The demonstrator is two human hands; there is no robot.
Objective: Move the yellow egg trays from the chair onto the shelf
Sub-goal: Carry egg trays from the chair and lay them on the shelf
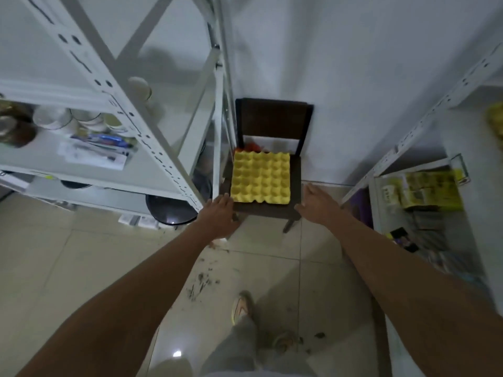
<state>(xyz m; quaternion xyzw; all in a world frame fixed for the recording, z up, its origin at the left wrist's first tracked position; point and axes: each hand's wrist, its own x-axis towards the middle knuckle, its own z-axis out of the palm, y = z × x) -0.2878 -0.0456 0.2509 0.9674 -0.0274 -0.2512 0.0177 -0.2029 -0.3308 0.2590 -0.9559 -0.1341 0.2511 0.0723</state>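
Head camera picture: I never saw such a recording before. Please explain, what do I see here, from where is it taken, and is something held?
No machine here: a person wears one camera on the head, looking down. The two bare arms are theirs. The left hand and right hand reach, open, toward a yellow egg tray on a dark chair by the wall. Neither holds anything yet. White shelves stand on both sides; the left one carries cups.

1. No sleeves are seen on the forearms; both are bare up to the left hand [219, 216] and right hand [317, 204].
2. Grey trousers [239, 346] are worn.
3. A sandal [241, 306] with yellow-orange straps is worn.
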